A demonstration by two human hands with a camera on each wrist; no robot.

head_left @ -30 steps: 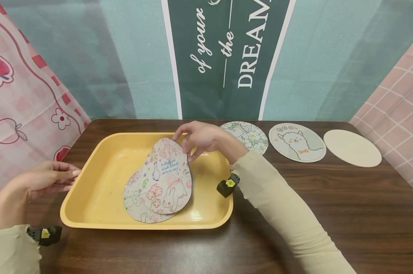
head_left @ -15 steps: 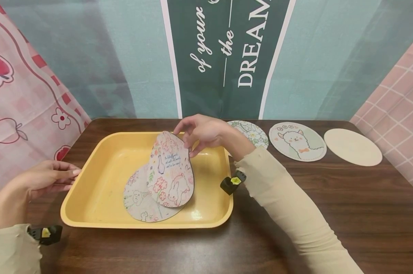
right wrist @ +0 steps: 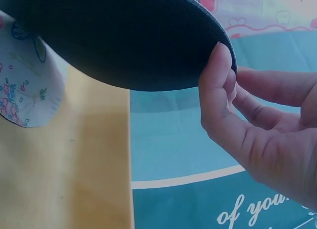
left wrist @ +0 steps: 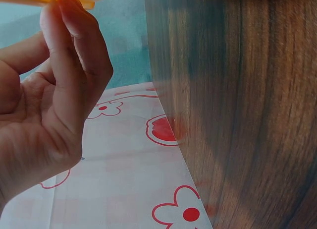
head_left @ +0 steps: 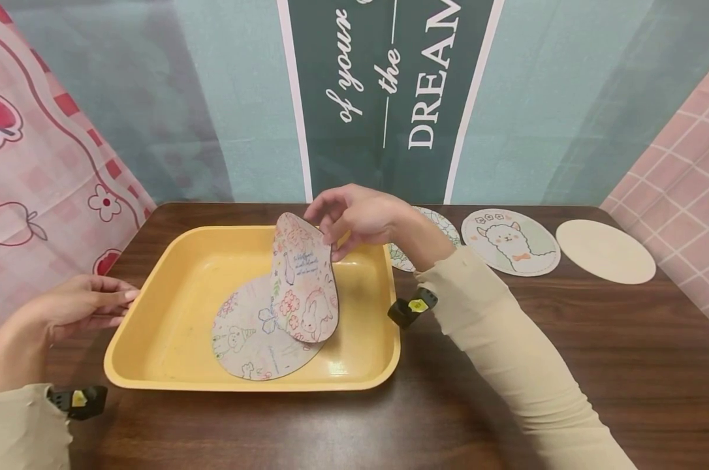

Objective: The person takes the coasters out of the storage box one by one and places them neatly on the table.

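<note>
My right hand (head_left: 363, 215) pinches the upper right edge of a round mouse pad (head_left: 307, 287) printed with a rabbit and flowers. The pad hangs tilted and slightly bent over the yellow tray (head_left: 249, 386). Its dark textured underside (right wrist: 129, 45) faces the right wrist camera, where thumb and fingers grip the edge. Beneath it a second printed mouse pad (head_left: 243, 346) lies flat in the tray, partly covered in the head view. At the tray's left side, my left hand (head_left: 87, 303) holds the rim with bent fingers; the left wrist view shows its fingertips at the tray's edge (left wrist: 86, 4).
Along the table's back right lie a green floral round pad (head_left: 445, 225), partly hidden by my right arm, an alpaca pad (head_left: 510, 243) and a plain cream pad (head_left: 606, 252). Fabric hangs behind the brown wooden table (head_left: 507, 326) and at its sides.
My right hand has lifted the rabbit pad up and to the right, tilting it more and uncovering more of the pad below. The left hand and the tray have stayed put.
</note>
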